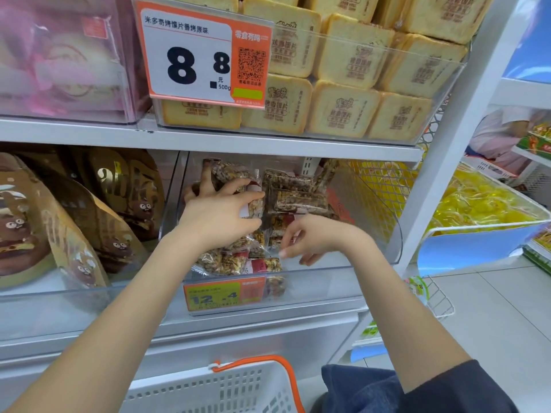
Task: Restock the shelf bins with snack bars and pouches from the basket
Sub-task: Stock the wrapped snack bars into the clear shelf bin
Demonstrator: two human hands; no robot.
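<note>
Clear-wrapped nut snack bars [293, 193] lie heaped in a clear plastic shelf bin [369, 265] on the middle shelf. My left hand [219, 211] reaches into the bin's left side and grips a nut bar pack [255, 205] among the stack. Lower and to the right, my right hand [313, 238] hovers over the front bars [222, 260] with its fingers bent and pinching the clear wrapper edge of one. At the bottom edge stands the white perforated basket [226, 389] with an orange handle [287, 374]; its contents are hidden.
An orange price tag [223, 293] hangs on the bin front. Brown cartoon pouches [71, 216] fill the left bin. Bread-slice packs [346, 84] sit above behind a big price card [202, 55]. A white upright [465, 138] bounds the right, with yellow goods [480, 201] beyond.
</note>
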